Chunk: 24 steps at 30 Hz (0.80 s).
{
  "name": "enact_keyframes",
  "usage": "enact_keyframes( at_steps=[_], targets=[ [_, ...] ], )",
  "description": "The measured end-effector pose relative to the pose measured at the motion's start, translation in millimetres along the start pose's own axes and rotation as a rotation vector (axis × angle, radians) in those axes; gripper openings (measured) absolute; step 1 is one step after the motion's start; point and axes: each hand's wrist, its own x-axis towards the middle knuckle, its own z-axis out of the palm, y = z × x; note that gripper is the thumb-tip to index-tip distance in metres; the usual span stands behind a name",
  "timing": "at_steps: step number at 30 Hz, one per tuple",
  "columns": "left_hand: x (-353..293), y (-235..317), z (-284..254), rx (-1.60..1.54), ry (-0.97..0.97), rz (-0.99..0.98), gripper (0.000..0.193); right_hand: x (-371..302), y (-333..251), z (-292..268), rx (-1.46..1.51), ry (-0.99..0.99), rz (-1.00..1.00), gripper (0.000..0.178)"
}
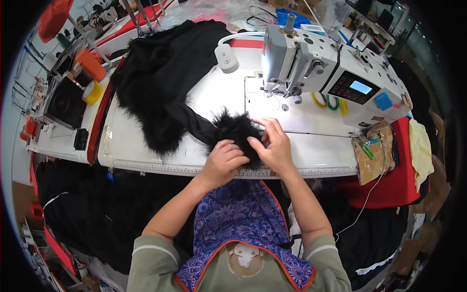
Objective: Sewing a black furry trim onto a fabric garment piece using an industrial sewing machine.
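Observation:
A black garment [168, 73] with shaggy fur edging lies across the left half of the sewing table. A narrow sleeve-like part of it runs toward me and ends in a tuft of black fur trim [236, 127] at the table's front edge. My left hand [224, 161] is closed on the near left side of this fur, fingers curled over it. On its right side, my right hand [273, 146] grips the fur between thumb and bent fingers. The fur hides some fingertips. Just beyond the hands stands a white sewing machine [306, 63], its needle area apart from the fur.
A white box-shaped lamp [226, 57] on a bent arm stands behind the fur. A measuring tape [160, 167] runs along the table's front edge. Green snips [368, 152] lie on brown paper at the right. Yellow tape [92, 92] and a black box [63, 104] sit at the left.

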Motion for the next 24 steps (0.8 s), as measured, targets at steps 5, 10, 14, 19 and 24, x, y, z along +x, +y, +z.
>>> enact_keyframes(
  at_steps=[5,10,14,19,24],
  targets=[
    [-2,5,1,0.027,-0.102,0.111,0.027,19,13,17,-0.054,-0.103,-0.219,0.041],
    [-4,9,-16,-0.05,0.016,-0.009,0.019,21,23,8,0.318,-0.058,0.074,0.014],
    [1,6,-19,-0.075,0.312,-0.196,0.024,21,25,2,0.512,-0.11,0.214,0.02],
    [35,0,-3,-0.134,0.392,-0.618,0.036,19,28,3,0.622,-0.138,0.245,0.025],
    [26,-37,2,-0.483,0.299,-0.759,0.018,19,43,3,0.9,-0.042,0.24,0.023]
  ],
)
